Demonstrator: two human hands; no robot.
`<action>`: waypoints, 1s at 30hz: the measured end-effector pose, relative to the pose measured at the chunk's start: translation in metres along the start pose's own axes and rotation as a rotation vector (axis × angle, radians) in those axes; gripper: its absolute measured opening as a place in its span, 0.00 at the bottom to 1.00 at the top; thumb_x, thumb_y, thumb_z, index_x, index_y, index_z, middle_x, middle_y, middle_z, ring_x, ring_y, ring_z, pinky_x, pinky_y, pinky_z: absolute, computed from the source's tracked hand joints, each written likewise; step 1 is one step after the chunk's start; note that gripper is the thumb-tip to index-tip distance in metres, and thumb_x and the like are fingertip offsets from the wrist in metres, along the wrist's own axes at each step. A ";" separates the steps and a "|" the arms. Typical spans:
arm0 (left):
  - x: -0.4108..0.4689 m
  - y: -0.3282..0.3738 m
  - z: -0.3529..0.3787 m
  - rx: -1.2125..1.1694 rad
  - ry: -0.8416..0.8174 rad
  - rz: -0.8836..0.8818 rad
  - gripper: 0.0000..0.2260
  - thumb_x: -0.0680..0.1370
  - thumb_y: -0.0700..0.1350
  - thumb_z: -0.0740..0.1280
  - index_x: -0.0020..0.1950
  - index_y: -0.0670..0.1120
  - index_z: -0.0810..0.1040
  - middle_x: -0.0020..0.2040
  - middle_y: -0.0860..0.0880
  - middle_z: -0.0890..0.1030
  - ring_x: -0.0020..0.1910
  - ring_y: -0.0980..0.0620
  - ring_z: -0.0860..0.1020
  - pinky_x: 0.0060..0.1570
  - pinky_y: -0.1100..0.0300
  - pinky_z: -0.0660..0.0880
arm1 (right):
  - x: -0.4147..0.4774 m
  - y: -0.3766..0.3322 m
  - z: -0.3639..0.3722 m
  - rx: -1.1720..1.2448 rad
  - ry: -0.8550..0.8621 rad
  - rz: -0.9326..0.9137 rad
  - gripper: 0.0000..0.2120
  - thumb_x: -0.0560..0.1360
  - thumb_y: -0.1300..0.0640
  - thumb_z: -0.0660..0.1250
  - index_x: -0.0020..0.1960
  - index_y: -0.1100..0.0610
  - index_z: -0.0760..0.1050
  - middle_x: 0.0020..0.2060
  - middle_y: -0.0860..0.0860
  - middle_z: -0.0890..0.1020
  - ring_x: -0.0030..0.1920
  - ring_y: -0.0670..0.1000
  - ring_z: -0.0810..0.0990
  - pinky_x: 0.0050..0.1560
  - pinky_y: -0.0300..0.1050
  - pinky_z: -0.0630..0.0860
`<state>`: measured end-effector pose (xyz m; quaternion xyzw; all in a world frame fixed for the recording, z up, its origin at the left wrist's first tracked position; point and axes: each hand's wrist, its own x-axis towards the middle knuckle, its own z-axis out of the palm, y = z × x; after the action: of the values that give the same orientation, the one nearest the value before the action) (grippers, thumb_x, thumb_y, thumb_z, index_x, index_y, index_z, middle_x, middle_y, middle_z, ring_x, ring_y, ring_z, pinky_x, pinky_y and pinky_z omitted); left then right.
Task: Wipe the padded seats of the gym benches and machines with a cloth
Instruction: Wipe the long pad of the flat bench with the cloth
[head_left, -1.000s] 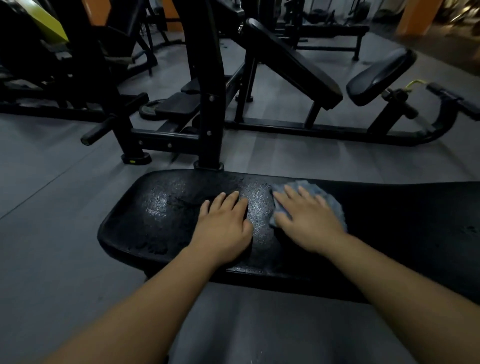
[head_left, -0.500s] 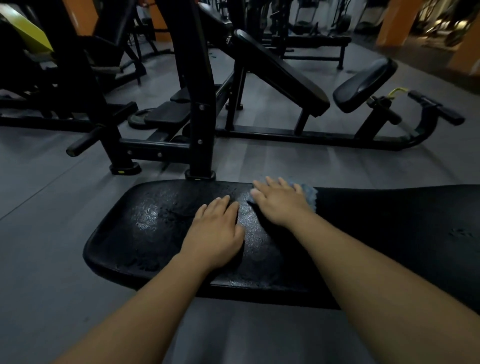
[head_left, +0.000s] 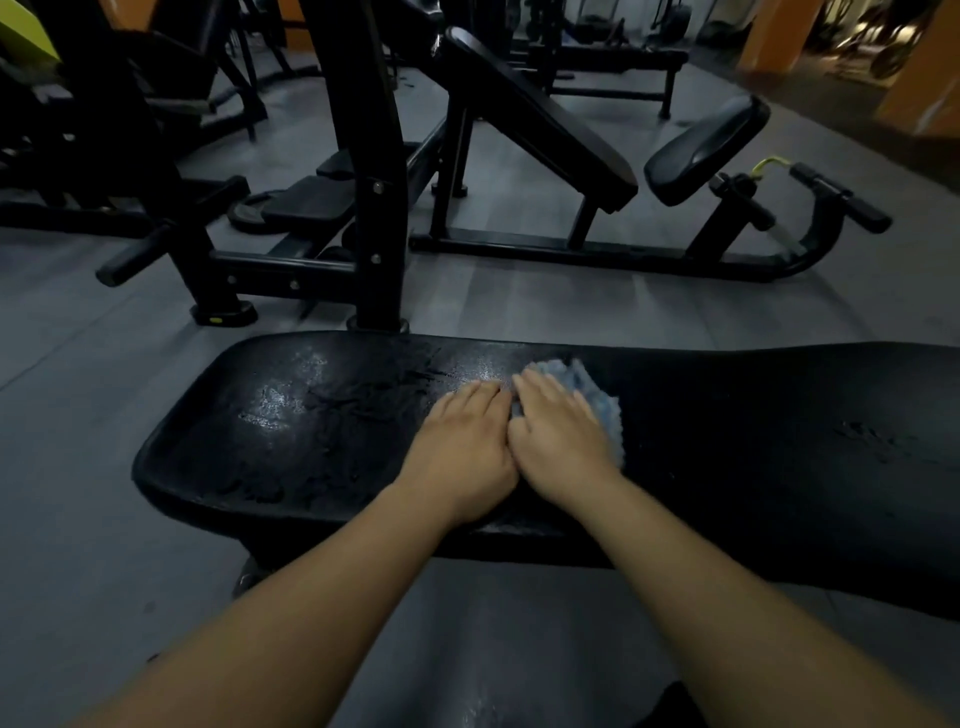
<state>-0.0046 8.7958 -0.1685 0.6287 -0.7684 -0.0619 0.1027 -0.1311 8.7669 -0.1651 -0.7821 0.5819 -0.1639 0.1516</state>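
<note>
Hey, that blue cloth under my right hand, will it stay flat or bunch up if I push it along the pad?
Likely floppy: the cloth lies crumpled under the right hand. It will probably bunch unless a flat palm spreads it. The pad glistens wet, so it should slide easily.

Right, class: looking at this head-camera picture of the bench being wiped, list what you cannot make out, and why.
1) Cloth: head view, mostly under the right hand; full shape hidden.
2) Bench pad: head view, right end cut off by the frame edge.
3) Equipment beside the orange pillar: head view, too blurred and dim.
</note>
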 end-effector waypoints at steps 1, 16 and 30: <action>-0.001 -0.002 0.000 0.003 -0.009 0.013 0.28 0.80 0.52 0.47 0.79 0.44 0.60 0.79 0.46 0.61 0.78 0.48 0.57 0.77 0.53 0.51 | -0.022 0.003 -0.003 -0.030 -0.055 -0.059 0.25 0.83 0.50 0.48 0.80 0.49 0.57 0.81 0.45 0.54 0.80 0.46 0.49 0.78 0.46 0.45; -0.006 0.005 0.002 0.070 0.047 0.030 0.32 0.74 0.53 0.43 0.72 0.44 0.71 0.76 0.44 0.68 0.75 0.44 0.65 0.74 0.47 0.61 | -0.098 0.059 -0.036 -0.226 -0.187 -0.257 0.33 0.75 0.34 0.38 0.79 0.36 0.51 0.80 0.38 0.47 0.79 0.43 0.44 0.77 0.46 0.39; 0.013 0.018 0.002 0.000 -0.016 -0.015 0.22 0.82 0.51 0.54 0.77 0.50 0.63 0.79 0.50 0.60 0.79 0.49 0.56 0.77 0.47 0.52 | -0.065 0.082 -0.045 -0.221 -0.147 -0.119 0.33 0.77 0.34 0.42 0.80 0.41 0.55 0.80 0.42 0.52 0.80 0.47 0.49 0.78 0.51 0.46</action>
<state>-0.0247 8.7870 -0.1649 0.6340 -0.7644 -0.0675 0.0961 -0.2387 8.8040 -0.1645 -0.8370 0.5362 -0.0499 0.0968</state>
